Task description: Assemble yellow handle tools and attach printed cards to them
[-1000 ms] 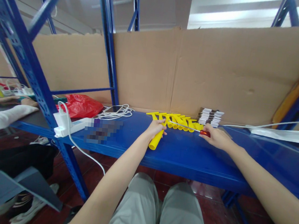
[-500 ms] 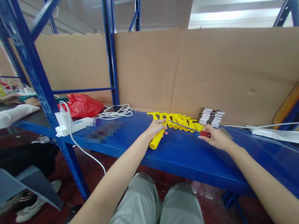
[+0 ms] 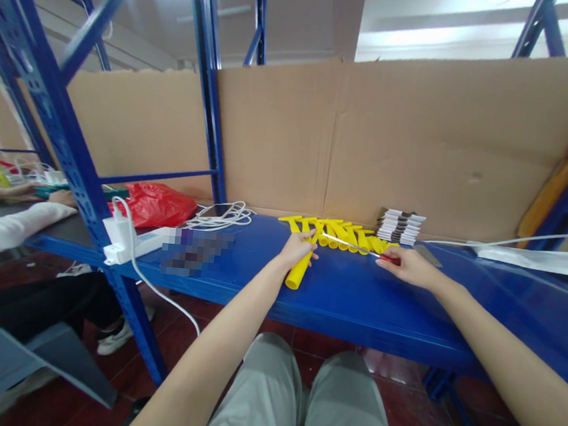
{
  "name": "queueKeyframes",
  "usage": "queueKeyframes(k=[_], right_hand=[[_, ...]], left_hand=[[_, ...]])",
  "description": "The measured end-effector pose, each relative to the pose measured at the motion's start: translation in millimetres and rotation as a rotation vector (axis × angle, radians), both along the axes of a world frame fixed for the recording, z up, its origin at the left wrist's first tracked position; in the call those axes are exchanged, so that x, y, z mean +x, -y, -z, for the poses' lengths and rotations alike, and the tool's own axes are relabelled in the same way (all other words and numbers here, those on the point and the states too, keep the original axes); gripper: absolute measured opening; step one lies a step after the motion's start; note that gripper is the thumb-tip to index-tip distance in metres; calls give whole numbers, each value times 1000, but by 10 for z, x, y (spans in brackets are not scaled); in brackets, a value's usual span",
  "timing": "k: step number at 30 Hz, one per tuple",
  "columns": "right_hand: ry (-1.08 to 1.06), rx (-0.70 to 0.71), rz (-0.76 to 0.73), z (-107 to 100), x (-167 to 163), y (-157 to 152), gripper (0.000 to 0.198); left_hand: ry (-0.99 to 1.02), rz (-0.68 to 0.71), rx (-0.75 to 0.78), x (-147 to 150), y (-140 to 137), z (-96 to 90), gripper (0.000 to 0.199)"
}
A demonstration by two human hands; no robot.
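My left hand (image 3: 297, 249) is closed around a yellow plastic piece with a round tube-like handle (image 3: 299, 275), whose open end points down toward me. In my right hand (image 3: 407, 265) is a screwdriver with a red handle (image 3: 390, 259). Its long metal shaft (image 3: 351, 245) points left, and the tip is at the upper end of the held yellow piece; whether it touches is too small to tell. Behind the shaft, several similar yellow pieces (image 3: 345, 235) lie in a row on the blue bench (image 3: 351, 293).
A stack of white and dark pieces (image 3: 400, 225) stands by the cardboard wall (image 3: 452, 135). To the left are a red plastic bag (image 3: 159, 204), coiled white cable (image 3: 228, 216) and a power strip (image 3: 153, 240). Another person's sleeve (image 3: 16, 231) shows beyond the blue post (image 3: 77, 146).
My hands and the screwdriver stay nearly in place, with the view shifting slightly. The neighbouring person's foot and leg have moved to the right.
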State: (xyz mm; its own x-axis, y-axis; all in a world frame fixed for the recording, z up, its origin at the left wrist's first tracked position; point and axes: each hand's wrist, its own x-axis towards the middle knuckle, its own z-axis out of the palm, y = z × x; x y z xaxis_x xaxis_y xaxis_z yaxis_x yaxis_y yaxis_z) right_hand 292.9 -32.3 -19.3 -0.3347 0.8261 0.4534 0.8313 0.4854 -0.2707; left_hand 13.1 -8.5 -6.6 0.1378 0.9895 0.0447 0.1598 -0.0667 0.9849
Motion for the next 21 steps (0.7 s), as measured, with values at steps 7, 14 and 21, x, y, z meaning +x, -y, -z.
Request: queueKeyframes(k=[7,14,21], right_hand=[[-63,18,-2,35,37,-38,39],[19,-29,-25,-41,-46,44,36],[-76,21,9,64,-10,-43,39]], left_hand=[[-36,32,51,-5,-25,19,62],[-36,31,40,-14,6,-15,64],[6,71,67,-24,-44,24,64]])
